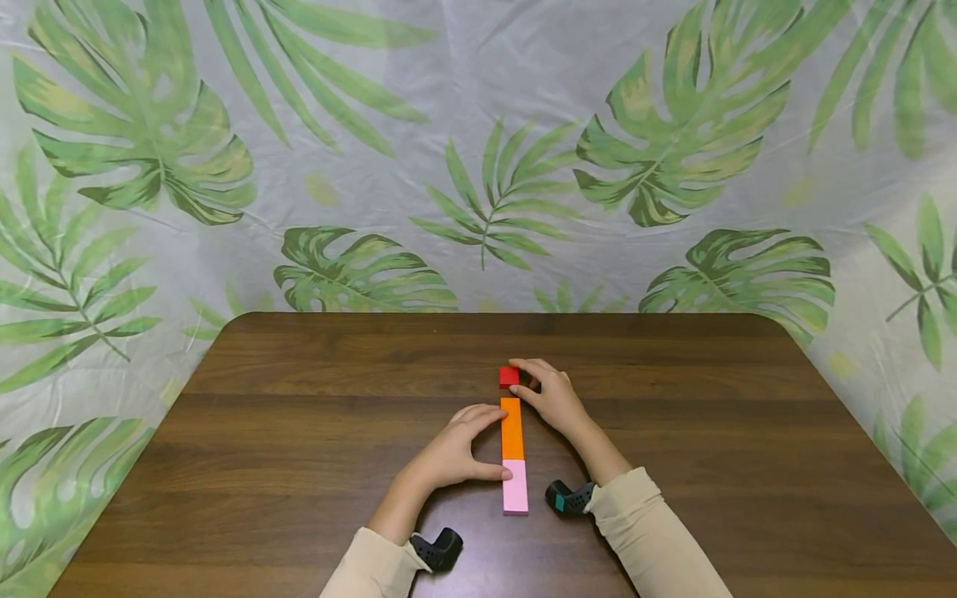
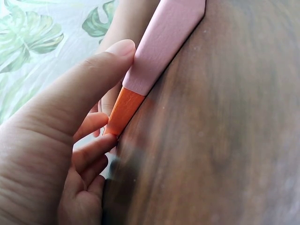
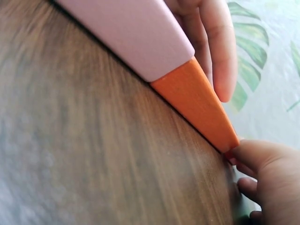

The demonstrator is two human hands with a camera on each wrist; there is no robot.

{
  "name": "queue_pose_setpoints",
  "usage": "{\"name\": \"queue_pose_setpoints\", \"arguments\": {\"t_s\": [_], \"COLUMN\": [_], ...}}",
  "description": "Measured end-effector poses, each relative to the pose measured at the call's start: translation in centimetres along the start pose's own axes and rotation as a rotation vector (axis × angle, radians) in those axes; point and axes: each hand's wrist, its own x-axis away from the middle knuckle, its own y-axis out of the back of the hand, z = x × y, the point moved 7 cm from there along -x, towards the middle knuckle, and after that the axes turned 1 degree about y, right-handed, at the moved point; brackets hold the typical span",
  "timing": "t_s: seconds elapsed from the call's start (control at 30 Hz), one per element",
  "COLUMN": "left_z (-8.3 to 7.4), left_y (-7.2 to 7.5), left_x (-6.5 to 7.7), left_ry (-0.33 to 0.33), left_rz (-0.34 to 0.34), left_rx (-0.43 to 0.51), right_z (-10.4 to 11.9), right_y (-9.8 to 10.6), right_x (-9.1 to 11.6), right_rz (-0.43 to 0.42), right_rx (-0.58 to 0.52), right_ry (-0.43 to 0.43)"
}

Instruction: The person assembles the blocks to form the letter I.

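A pink block [image 1: 515, 488] and an orange block [image 1: 512, 428] lie end to end in a line on the brown table. Beyond the orange block's far end is a small red block [image 1: 509, 377], with a narrow gap between them in the head view. My right hand [image 1: 557, 400] pinches the red block from the right, thumb on its near side and index finger on its far side. To the left of the line, my left hand [image 1: 452, 448] rests with thumb and fingers spread. Its thumb touches the pink block's edge, and its fingertips touch the orange block's left side.
The wooden table [image 1: 299, 465] has rounded far corners. Behind it hangs a pale cloth [image 1: 516, 50] printed with green leaves. Black wrist devices show under the left wrist [image 1: 441, 550] and beside the right wrist [image 1: 568, 497].
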Motion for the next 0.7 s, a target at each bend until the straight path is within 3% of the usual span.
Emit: {"name": "queue_pose_setpoints", "arguments": {"t_s": [0.27,0.47,0.7], "left_z": [-0.2,0.0,0.2], "left_y": [0.2,0.2,0.6], "left_x": [0.0,-0.1,-0.1], "left_ry": [-0.024,-0.004,0.013], "left_rz": [-0.013,-0.030,-0.119], "left_rx": [0.003,0.043,0.099], "right_z": [0.3,1.4,2.7], "right_y": [0.6,1.7,3.7], "right_x": [0.0,0.2,0.8], "right_rz": [-0.030,-0.083,-0.148], "right_rx": [-0.097,-0.162,-0.145], "right_ry": [-0.012,0.013,0.089]}}
